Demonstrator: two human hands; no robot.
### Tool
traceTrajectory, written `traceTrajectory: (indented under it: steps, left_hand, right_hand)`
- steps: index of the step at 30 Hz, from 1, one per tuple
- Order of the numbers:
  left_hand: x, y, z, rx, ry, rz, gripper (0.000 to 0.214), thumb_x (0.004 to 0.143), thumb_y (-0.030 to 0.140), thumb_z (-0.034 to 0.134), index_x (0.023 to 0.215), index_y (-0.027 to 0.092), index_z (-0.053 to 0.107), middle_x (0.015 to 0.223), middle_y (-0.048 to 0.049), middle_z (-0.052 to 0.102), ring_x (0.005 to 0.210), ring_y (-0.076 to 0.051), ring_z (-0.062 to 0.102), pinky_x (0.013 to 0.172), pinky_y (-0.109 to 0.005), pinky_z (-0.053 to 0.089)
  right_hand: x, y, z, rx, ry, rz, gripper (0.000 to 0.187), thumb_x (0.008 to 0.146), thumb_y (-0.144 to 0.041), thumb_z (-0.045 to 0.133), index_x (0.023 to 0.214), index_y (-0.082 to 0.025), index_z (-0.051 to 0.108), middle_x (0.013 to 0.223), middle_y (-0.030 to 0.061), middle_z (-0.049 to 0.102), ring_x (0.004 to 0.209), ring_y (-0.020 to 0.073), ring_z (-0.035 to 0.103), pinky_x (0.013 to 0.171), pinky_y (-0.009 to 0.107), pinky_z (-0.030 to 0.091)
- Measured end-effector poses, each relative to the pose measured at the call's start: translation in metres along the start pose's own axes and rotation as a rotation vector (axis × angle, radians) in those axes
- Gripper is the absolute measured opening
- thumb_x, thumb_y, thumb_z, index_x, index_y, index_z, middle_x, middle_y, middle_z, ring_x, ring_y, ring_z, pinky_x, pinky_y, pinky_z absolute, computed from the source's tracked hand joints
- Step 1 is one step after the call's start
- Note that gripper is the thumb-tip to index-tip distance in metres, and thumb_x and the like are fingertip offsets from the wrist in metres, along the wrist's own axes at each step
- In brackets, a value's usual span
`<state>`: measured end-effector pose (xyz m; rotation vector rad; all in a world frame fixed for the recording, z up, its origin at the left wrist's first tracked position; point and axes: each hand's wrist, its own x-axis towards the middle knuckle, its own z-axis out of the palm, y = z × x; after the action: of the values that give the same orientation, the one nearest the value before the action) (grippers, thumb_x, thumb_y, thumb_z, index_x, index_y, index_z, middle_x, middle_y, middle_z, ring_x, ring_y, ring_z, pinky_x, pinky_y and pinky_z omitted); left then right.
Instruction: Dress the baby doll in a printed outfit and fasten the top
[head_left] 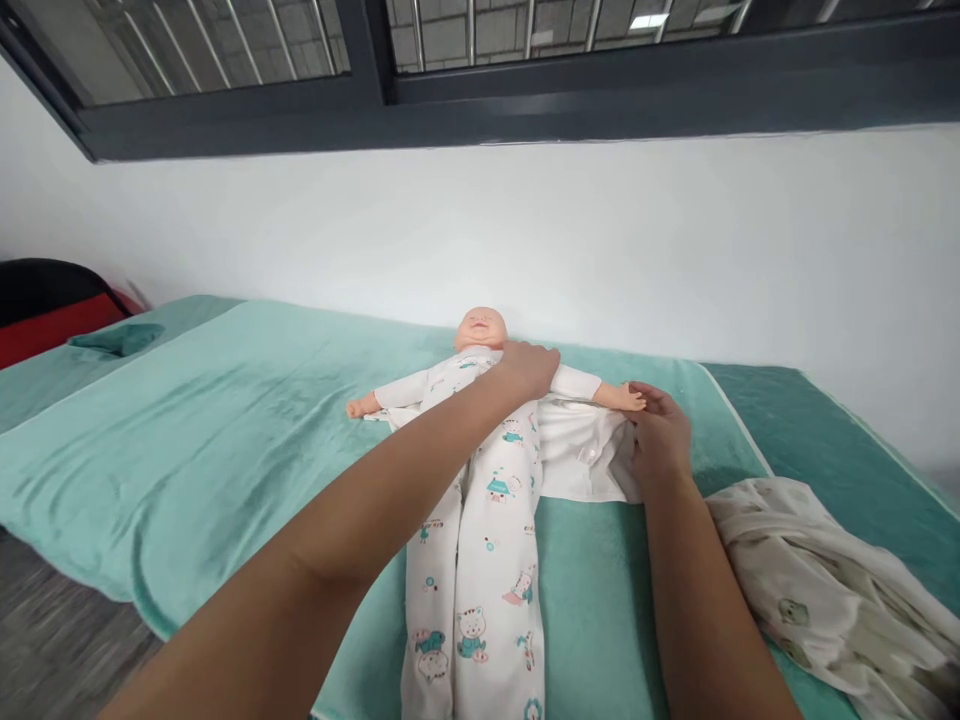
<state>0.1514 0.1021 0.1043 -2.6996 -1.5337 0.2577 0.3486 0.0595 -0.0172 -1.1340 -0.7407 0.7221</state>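
A baby doll [481,328] lies on its back, head toward the wall and arms spread. It wears a white long-sleeved top and long white trousers [499,560] printed with cartoon animals. My left hand [531,369] curls over the doll's shoulder and upper sleeve on the right side; its fingertips are hidden. On the same side, my right hand [661,432] has its fingers closed around the doll's hand [624,397]. Beneath that outstretched arm a white garment [581,455] is spread flat, its edge reaching my right hand.
The doll rests on a light green plush blanket [247,430] over a darker green bed cover [795,410]. A crumpled whitish cloth [817,580] lies by my right forearm. A red and black item [60,310] stands at the far left. Behind are a white wall and a dark-framed window [480,105].
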Motion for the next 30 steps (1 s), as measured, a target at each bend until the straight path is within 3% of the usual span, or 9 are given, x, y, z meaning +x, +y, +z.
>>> traceTrajectory:
  steps: [3, 7, 9, 12, 17, 21, 24, 26, 30]
  left_hand:
    - [0.007, 0.008, 0.006, -0.031, -0.028, -0.013, 0.044, 0.085, 0.015, 0.055, 0.129, 0.017, 0.056, 0.125, -0.0164, 0.066, 0.111, -0.031, 0.063, 0.097, -0.052, 0.048]
    - [0.006, 0.017, 0.01, -0.08, -0.018, -0.01, 0.042, 0.087, 0.019, 0.056, 0.129, 0.015, 0.056, 0.13, -0.018, 0.062, 0.117, -0.032, 0.06, 0.098, -0.049, 0.047]
    - [-0.005, 0.017, 0.012, -0.104, 0.044, 0.0, 0.04, 0.089, 0.021, 0.054, 0.129, 0.015, 0.055, 0.133, -0.0174, 0.06, 0.121, -0.031, 0.057, 0.099, -0.046, 0.046]
    - [-0.035, 0.003, 0.021, -0.213, 0.253, -0.011, 0.033, 0.095, 0.029, 0.05, 0.124, 0.015, 0.057, 0.129, -0.0143, 0.063, 0.122, -0.029, 0.057, 0.102, -0.044, 0.044]
    - [-0.088, -0.046, 0.062, -0.629, 0.588, -0.229, 0.035, 0.101, 0.041, 0.04, 0.125, 0.022, 0.057, 0.134, -0.0079, 0.062, 0.127, -0.024, 0.055, 0.107, -0.038, 0.044]
    - [-0.108, -0.071, 0.091, -0.972, 0.62, -0.253, 0.039, 0.099, 0.042, 0.044, 0.133, 0.025, 0.052, 0.147, -0.0056, 0.051, 0.137, -0.018, 0.047, 0.114, -0.03, 0.039]
    - [-0.11, -0.076, 0.097, -1.103, 0.598, -0.254, 0.039, 0.096, 0.044, 0.05, 0.131, 0.027, 0.053, 0.151, -0.004, 0.047, 0.139, -0.017, 0.045, 0.115, -0.028, 0.038]
    - [-0.107, -0.076, 0.097, -1.131, 0.606, -0.253, 0.041, 0.093, 0.046, 0.055, 0.129, 0.026, 0.054, 0.151, -0.0045, 0.046, 0.141, -0.018, 0.042, 0.116, -0.029, 0.036]
    - [-0.099, -0.075, 0.098, -1.107, 0.654, -0.227, 0.041, 0.087, 0.045, 0.064, 0.12, 0.024, 0.056, 0.142, -0.0079, 0.051, 0.138, -0.022, 0.044, 0.116, -0.035, 0.035]
  right_hand:
    - [0.0, 0.0, -0.002, -0.002, 0.005, -0.058, 0.044, 0.054, -0.015, 0.059, 0.097, -0.021, 0.064, 0.113, 0.0089, 0.072, 0.104, 0.0254, 0.069, 0.084, 0.04, 0.056]
    - [-0.008, -0.007, 0.002, -0.293, 0.068, -0.236, 0.038, 0.06, -0.019, 0.055, 0.097, -0.02, 0.066, 0.107, 0.0086, 0.072, 0.106, 0.0259, 0.067, 0.092, 0.044, 0.053]
    - [-0.016, -0.011, 0.006, -0.477, 0.086, -0.355, 0.039, 0.065, -0.019, 0.051, 0.1, -0.02, 0.068, 0.107, 0.008, 0.072, 0.108, 0.0254, 0.066, 0.097, 0.045, 0.05]
    - [-0.029, -0.015, 0.017, -0.644, 0.006, -0.433, 0.047, 0.068, -0.017, 0.046, 0.108, -0.02, 0.069, 0.112, 0.0084, 0.071, 0.108, 0.0257, 0.064, 0.098, 0.045, 0.048]
    - [-0.05, -0.017, 0.047, -0.744, -0.207, -0.425, 0.037, 0.087, -0.028, 0.045, 0.116, -0.022, 0.067, 0.122, 0.0104, 0.069, 0.118, 0.0269, 0.059, 0.107, 0.049, 0.04]
    - [-0.066, -0.018, 0.071, -0.655, -0.416, -0.396, 0.039, 0.091, -0.049, 0.053, 0.122, -0.026, 0.062, 0.133, 0.008, 0.065, 0.128, 0.0255, 0.054, 0.121, 0.054, 0.019]
    - [-0.073, -0.02, 0.083, -0.636, -0.515, -0.369, 0.036, 0.092, -0.051, 0.054, 0.119, -0.028, 0.061, 0.141, 0.0059, 0.06, 0.135, 0.0247, 0.049, 0.123, 0.056, 0.003]
    - [-0.075, -0.021, 0.089, -0.623, -0.54, -0.329, 0.038, 0.091, -0.054, 0.055, 0.117, -0.028, 0.061, 0.145, 0.0063, 0.057, 0.138, 0.0256, 0.046, 0.123, 0.056, 0.004]
    - [-0.073, -0.025, 0.105, -0.583, -0.588, -0.248, 0.049, 0.082, -0.061, 0.064, 0.118, -0.028, 0.06, 0.147, 0.0088, 0.052, 0.138, 0.0301, 0.043, 0.119, 0.055, 0.02]
